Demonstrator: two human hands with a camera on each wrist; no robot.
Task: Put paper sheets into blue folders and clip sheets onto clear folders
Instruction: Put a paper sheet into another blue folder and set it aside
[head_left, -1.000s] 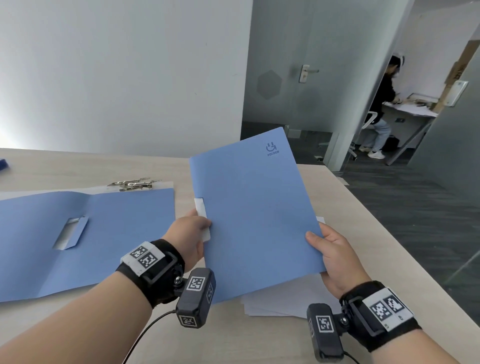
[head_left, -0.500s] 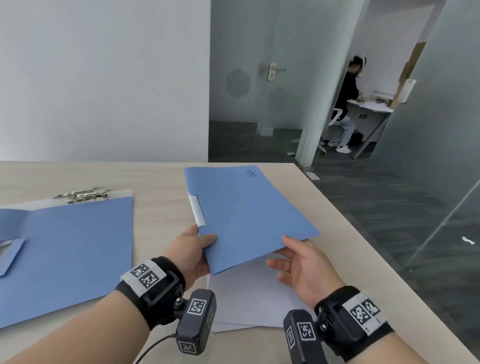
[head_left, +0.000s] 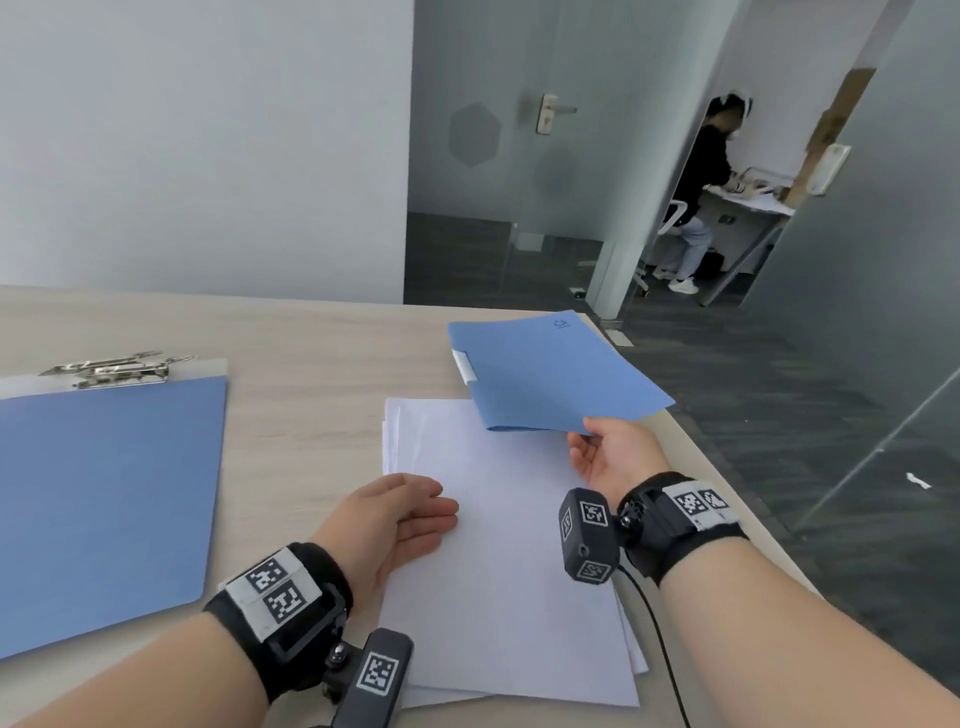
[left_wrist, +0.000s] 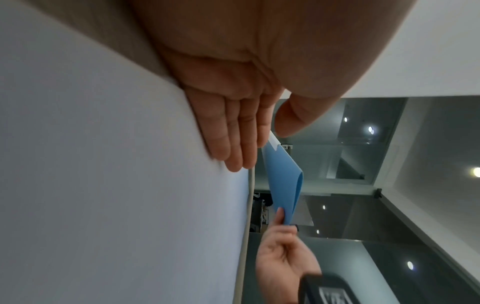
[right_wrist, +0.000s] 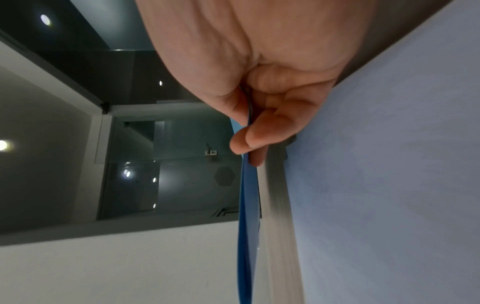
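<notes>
A closed blue folder (head_left: 556, 371) with a white sheet tab showing at its left edge is held low over the table's far right corner. My right hand (head_left: 605, 452) pinches its near edge between thumb and fingers (right_wrist: 249, 133); the folder (right_wrist: 246, 226) runs edge-on away from them. My left hand (head_left: 410, 512) lies flat with straight fingers (left_wrist: 233, 139) on the stack of white paper sheets (head_left: 498, 561) in front of me. From the left wrist view the folder (left_wrist: 283, 185) hangs beyond the stack's edge.
An open blue folder (head_left: 104, 499) lies at the left on a clear clipboard-type folder whose metal clip (head_left: 117, 369) shows at the top. The table edge (head_left: 727, 493) runs close on the right. A person sits at a desk (head_left: 748, 197) in the far room.
My left hand let go of the closed blue folder and came down flat on the paper stack. My right hand carried the folder away to the far right and lowered it towards the table.
</notes>
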